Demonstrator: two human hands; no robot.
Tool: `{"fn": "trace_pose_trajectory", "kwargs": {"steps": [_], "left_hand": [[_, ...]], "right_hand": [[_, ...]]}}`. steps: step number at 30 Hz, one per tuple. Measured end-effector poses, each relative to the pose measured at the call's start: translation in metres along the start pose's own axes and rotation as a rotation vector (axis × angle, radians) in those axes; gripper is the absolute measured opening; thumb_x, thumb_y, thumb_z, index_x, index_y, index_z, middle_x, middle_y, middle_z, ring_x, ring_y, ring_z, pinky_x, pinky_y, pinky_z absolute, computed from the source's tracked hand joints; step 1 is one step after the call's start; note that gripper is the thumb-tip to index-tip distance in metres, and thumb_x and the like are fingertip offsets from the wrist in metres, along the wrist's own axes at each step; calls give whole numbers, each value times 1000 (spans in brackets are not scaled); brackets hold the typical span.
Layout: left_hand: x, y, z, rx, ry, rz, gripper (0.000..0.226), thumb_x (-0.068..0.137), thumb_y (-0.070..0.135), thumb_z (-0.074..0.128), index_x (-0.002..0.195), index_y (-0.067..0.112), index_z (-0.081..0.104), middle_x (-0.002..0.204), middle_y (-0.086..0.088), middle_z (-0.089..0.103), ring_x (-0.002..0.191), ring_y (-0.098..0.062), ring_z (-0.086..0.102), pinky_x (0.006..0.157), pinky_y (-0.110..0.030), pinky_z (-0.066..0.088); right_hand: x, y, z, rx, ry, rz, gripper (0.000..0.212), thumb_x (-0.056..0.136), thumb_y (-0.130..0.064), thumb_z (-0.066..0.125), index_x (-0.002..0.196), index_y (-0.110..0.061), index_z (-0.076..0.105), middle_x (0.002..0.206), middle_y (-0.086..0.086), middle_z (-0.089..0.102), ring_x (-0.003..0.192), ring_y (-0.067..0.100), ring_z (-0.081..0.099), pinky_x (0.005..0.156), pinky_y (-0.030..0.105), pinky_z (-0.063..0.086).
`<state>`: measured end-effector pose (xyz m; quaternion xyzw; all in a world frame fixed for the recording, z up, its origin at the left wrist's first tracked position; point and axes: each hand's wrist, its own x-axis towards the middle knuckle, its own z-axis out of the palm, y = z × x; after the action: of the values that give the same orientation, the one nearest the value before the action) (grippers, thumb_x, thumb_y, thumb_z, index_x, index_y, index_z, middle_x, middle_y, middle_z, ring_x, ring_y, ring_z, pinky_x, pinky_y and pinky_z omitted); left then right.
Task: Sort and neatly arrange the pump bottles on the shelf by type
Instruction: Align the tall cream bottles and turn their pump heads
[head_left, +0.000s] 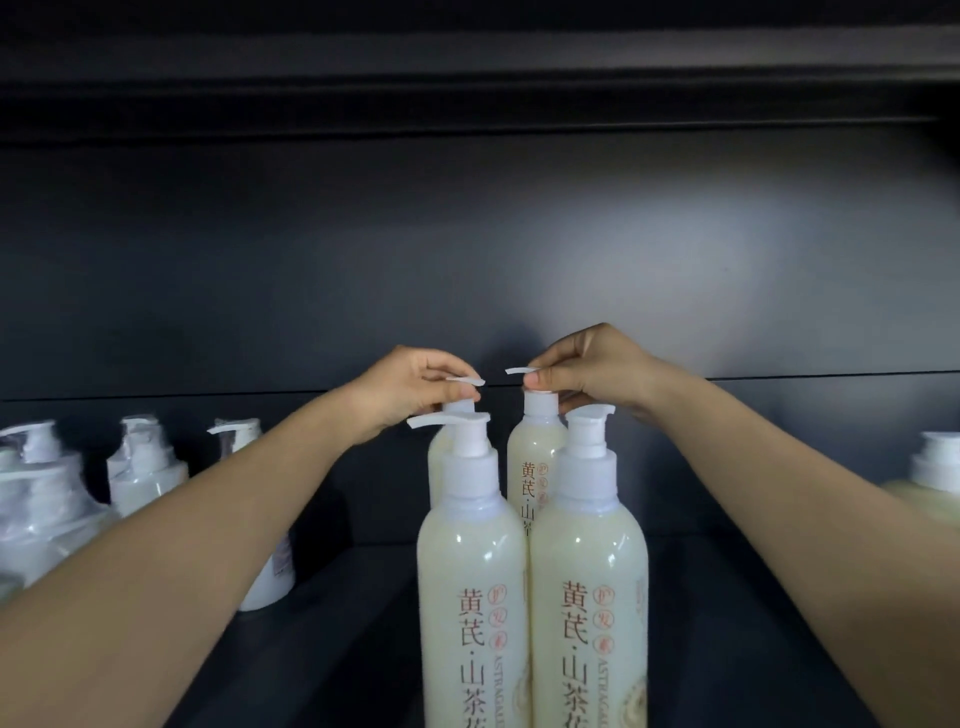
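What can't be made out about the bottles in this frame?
Head view:
1. Back-left bottle: body, label hidden behind front-left bottle; left hand covers part of its pump.
2. Back-right bottle, pump pinched by right hand: lower label behind front-right bottle.
3. Both front bottles: bottoms cut off by the bottom edge.
4. White bottles on the left: blurred, partly behind left forearm; labels unreadable.
5. Bottle at the right edge: blurred, cut off; type unclear.

Left hand, right hand pinch pumps.
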<state>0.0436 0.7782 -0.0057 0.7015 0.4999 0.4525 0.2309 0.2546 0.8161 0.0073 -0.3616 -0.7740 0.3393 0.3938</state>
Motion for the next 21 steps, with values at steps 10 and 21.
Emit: {"fn": "trace_pose_trajectory", "kwargs": {"steps": [10,21], "left_hand": [[-49,7,-18,-24,154,130,14,83,1,65,95,7,69,81,-2,64,70,-6,58,58,-7,48],[-131,34,-30,-42,166,151,15,84,2,64,84,16,69,70,8,70,64,3,64,56,-8,48]], "right_hand": [[-55,-10,-3,-11,195,25,10,82,-4,70,92,-2,69,69,3,65,45,-5,58,47,8,46],[-143,-30,-24,-38,344,52,10,83,-12,71,92,-8,71,100,15,71,96,27,67,87,33,55]]}}
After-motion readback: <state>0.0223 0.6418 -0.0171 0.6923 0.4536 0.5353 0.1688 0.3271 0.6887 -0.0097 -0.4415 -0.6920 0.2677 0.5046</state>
